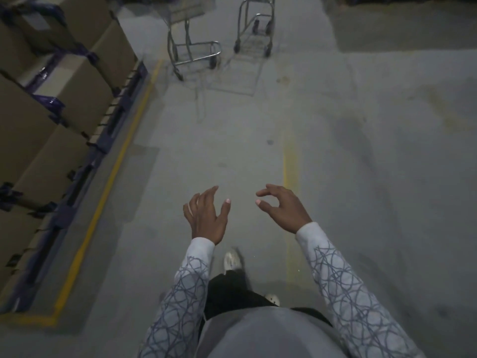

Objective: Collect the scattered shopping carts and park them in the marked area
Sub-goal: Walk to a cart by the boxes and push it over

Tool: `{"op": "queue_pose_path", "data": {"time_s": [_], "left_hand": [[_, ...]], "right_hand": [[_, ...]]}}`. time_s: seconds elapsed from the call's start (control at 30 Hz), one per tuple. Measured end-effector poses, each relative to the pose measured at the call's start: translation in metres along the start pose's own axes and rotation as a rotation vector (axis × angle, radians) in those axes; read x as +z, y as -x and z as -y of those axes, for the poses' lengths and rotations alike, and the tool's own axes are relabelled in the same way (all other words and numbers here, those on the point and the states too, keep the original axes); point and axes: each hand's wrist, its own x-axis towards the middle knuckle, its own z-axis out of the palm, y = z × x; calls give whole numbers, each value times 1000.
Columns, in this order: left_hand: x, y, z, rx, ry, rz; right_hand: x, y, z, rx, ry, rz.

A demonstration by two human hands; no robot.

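Carts: 2 shopping carts, the left cart (192,47) and the right cart (254,29), stand side by side far ahead on the concrete floor (361,151), well apart from both hands.
Cart baskets: mostly cut off at the top edge; contents cannot be told.
Boxes: closed cardboard boxes (74,73) sit on blue pallets (117,104) behind a yellow line (103,192).
Left hand (206,215): fingers spread, loosely bent, holding nothing.
Right hand (282,206): fingers loosely curled, holding nothing.

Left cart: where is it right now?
Head view, top centre: the left cart stands just right of the yellow line along the boxes, with the other cart to its right.
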Motion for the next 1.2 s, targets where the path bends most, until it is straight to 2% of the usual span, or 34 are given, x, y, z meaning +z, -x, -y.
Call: {"op": "queue_pose_path", "data": {"time_s": [0.33, 0.57, 0.8, 1.2], "left_hand": [[22, -281, -17, 9, 54, -4], [10, -461, -71, 116, 51, 11], [46, -601, -98, 152, 26, 100], [103, -887, -202, 144, 8, 79]], "right_hand": [[-38, -267, 25, -5, 31, -2], [-90, -417, 60, 44, 8, -136], [-131, -559, 46, 123, -38, -153], [-251, -861, 34, 85, -31, -147]]}}
